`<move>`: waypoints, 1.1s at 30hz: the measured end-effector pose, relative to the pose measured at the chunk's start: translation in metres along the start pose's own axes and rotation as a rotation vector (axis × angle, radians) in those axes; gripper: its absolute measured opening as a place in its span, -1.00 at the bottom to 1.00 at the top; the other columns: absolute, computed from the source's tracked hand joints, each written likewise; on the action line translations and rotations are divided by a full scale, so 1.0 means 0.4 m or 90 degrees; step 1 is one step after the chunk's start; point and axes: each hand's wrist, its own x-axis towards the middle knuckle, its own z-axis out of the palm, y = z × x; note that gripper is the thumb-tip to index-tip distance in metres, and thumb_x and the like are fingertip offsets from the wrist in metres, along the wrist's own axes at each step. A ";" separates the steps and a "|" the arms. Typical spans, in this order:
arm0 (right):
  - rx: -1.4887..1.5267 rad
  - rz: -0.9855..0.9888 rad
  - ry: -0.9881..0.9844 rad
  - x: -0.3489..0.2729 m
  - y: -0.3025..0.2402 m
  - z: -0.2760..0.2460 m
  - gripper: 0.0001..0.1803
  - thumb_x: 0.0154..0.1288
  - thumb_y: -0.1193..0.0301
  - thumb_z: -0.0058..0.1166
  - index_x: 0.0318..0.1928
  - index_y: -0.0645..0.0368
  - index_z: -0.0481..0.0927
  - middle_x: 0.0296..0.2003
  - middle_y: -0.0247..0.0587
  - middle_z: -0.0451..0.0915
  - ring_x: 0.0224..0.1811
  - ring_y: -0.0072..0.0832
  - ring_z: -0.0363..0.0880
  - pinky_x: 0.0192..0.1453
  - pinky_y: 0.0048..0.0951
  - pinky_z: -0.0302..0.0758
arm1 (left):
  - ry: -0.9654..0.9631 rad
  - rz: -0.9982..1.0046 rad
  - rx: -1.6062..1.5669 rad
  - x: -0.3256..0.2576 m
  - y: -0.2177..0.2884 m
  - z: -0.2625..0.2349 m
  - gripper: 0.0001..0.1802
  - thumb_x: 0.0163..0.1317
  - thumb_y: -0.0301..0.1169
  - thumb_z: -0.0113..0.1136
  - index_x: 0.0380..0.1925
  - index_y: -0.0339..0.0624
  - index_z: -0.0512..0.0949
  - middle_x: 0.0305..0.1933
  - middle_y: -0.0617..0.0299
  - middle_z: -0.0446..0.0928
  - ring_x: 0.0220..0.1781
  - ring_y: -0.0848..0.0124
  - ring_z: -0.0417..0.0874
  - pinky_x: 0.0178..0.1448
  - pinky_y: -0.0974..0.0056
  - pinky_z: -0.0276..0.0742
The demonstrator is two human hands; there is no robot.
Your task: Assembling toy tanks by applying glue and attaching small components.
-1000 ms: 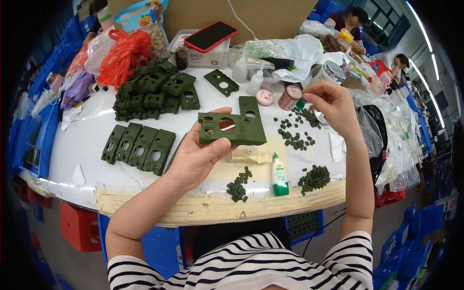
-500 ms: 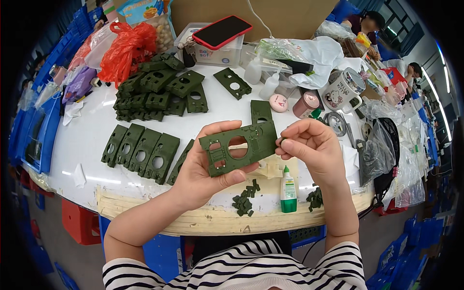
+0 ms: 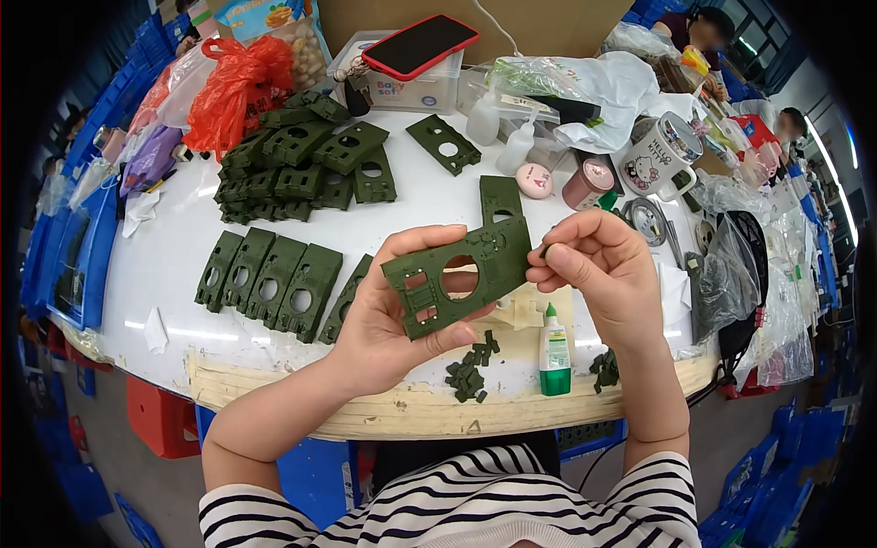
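My left hand (image 3: 388,320) holds a dark green plastic model tank hull (image 3: 494,265) by its left end, thumb along the near edge and fingers behind. The hull has a large round hole and small rectangular openings, and is tilted up above the table. Close to its right edge, my right hand (image 3: 598,269) pinches a small dark green part (image 3: 545,249) between thumb and fingertips; the fingers hide most of it. Beneath the hands lie a heap of small green pieces (image 3: 470,373), a glue bottle (image 3: 554,352) with a green tip, and a second small heap (image 3: 605,369).
More hulls are piled (image 3: 301,164) at the back left, with a row of hulls (image 3: 265,283) nearer. Another hull (image 3: 443,144) lies farther back. A phone (image 3: 420,47) rests on a clear box (image 3: 406,94). White squeeze bottles (image 3: 517,146) and a mug (image 3: 653,160) stand at the back right.
My right fingers have moved slightly up with the small part, beside the hull's right edge. My left hand keeps its hold on the hull. The whole view has shifted a little.
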 end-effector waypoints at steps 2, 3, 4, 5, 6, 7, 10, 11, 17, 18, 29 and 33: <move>-0.028 -0.038 0.011 -0.006 0.005 0.007 -0.82 0.23 0.59 0.07 -0.14 0.34 0.53 -0.31 -0.14 0.61 -0.29 -0.52 0.63 -0.22 -0.59 0.59 | -0.010 0.005 0.019 -0.003 -0.002 0.001 -0.21 0.07 -0.50 0.30 0.23 -0.03 0.05 0.18 0.04 0.28 0.23 0.17 0.38 0.24 -0.03 0.41; -0.036 -0.035 0.009 -0.008 0.003 0.010 -0.82 0.22 0.59 0.07 -0.14 0.35 0.53 -0.30 -0.13 0.61 -0.29 -0.53 0.63 -0.22 -0.60 0.59 | -0.015 0.008 0.029 -0.004 -0.002 0.001 -0.22 0.06 -0.51 0.30 0.22 -0.05 0.05 0.18 0.04 0.28 0.23 0.17 0.38 0.24 -0.03 0.42; -0.044 -0.032 0.008 -0.012 -0.002 0.014 -0.82 0.22 0.60 0.07 -0.14 0.36 0.53 -0.29 -0.13 0.61 -0.29 -0.53 0.63 -0.21 -0.60 0.59 | -0.023 0.021 0.041 -0.004 -0.005 0.001 -0.22 0.06 -0.51 0.30 0.22 -0.07 0.06 0.18 0.03 0.28 0.22 0.17 0.38 0.23 -0.02 0.42; -0.053 -0.029 0.007 -0.014 -0.006 0.017 -0.81 0.22 0.60 0.07 -0.14 0.36 0.53 -0.29 -0.13 0.61 -0.28 -0.53 0.63 -0.20 -0.61 0.59 | -0.031 0.034 0.053 -0.005 -0.008 0.000 -0.23 0.06 -0.52 0.30 0.21 -0.09 0.06 0.18 0.03 0.28 0.22 0.17 0.38 0.22 -0.02 0.43; -0.055 -0.023 0.008 -0.016 -0.008 0.018 -0.82 0.21 0.60 0.08 -0.15 0.37 0.53 -0.28 -0.12 0.61 -0.28 -0.53 0.63 -0.21 -0.62 0.58 | -0.040 0.047 0.064 -0.006 -0.011 -0.001 -0.23 0.06 -0.52 0.30 0.21 -0.12 0.06 0.18 0.02 0.28 0.22 0.17 0.38 0.21 -0.01 0.44; -0.057 -0.016 0.009 -0.018 -0.009 0.017 -0.82 0.21 0.60 0.08 -0.16 0.37 0.53 -0.28 -0.11 0.62 -0.27 -0.53 0.63 -0.22 -0.63 0.57 | -0.044 0.058 0.076 -0.007 -0.015 -0.001 -0.23 0.05 -0.53 0.30 0.20 -0.14 0.07 0.18 0.02 0.28 0.22 0.17 0.39 0.21 0.00 0.45; -0.072 -0.001 0.011 -0.022 -0.016 0.021 -0.83 0.20 0.60 0.10 -0.18 0.38 0.53 -0.30 -0.14 0.61 -0.29 -0.57 0.62 -0.31 -0.69 0.53 | -0.054 0.094 0.099 -0.010 -0.023 -0.003 -0.25 0.02 -0.57 0.31 0.18 -0.18 0.11 0.17 0.08 0.28 0.19 0.26 0.40 0.20 0.11 0.45; -0.078 0.002 0.011 -0.023 -0.016 0.023 -0.83 0.20 0.60 0.10 -0.18 0.38 0.53 -0.31 -0.16 0.61 -0.31 -0.60 0.61 -0.34 -0.72 0.51 | -0.057 0.109 0.098 -0.010 -0.024 -0.003 -0.26 0.01 -0.61 0.31 0.17 -0.18 0.15 0.15 0.15 0.28 0.18 0.34 0.41 0.22 0.20 0.43; -0.225 -0.180 0.004 -0.022 0.007 0.016 -0.88 0.13 0.58 0.17 -0.28 0.33 0.58 -0.15 -0.19 0.44 -0.14 -0.60 0.44 -0.06 -0.58 0.38 | -0.048 0.123 0.105 -0.014 -0.021 0.009 -0.29 -0.01 -0.64 0.32 0.16 -0.20 0.20 0.13 0.21 0.29 0.17 0.42 0.42 0.25 0.26 0.40; -0.203 -0.159 0.006 -0.023 0.007 0.018 -0.88 0.12 0.58 0.18 -0.29 0.33 0.59 -0.11 -0.17 0.41 -0.10 -0.58 0.41 0.00 -0.55 0.35 | -0.046 0.120 0.104 -0.015 -0.021 0.010 -0.29 -0.01 -0.64 0.32 0.16 -0.20 0.20 0.12 0.20 0.29 0.17 0.42 0.42 0.25 0.26 0.41; -0.101 -0.082 0.015 -0.024 0.018 0.029 -0.89 0.09 0.57 0.19 -0.32 0.32 0.60 -0.05 -0.15 0.37 0.03 -0.53 0.33 0.17 -0.46 0.23 | -0.067 0.115 0.110 -0.014 -0.022 0.009 -0.28 -0.01 -0.65 0.31 0.16 -0.20 0.21 0.14 0.21 0.27 0.18 0.40 0.42 0.27 0.23 0.41; -0.109 -0.084 0.019 -0.024 0.020 0.029 -0.89 0.09 0.57 0.19 -0.33 0.31 0.60 -0.05 -0.17 0.37 0.03 -0.53 0.33 0.17 -0.47 0.22 | -0.070 0.115 0.116 -0.015 -0.022 0.009 -0.28 -0.02 -0.65 0.31 0.16 -0.20 0.21 0.14 0.21 0.27 0.18 0.40 0.42 0.27 0.24 0.41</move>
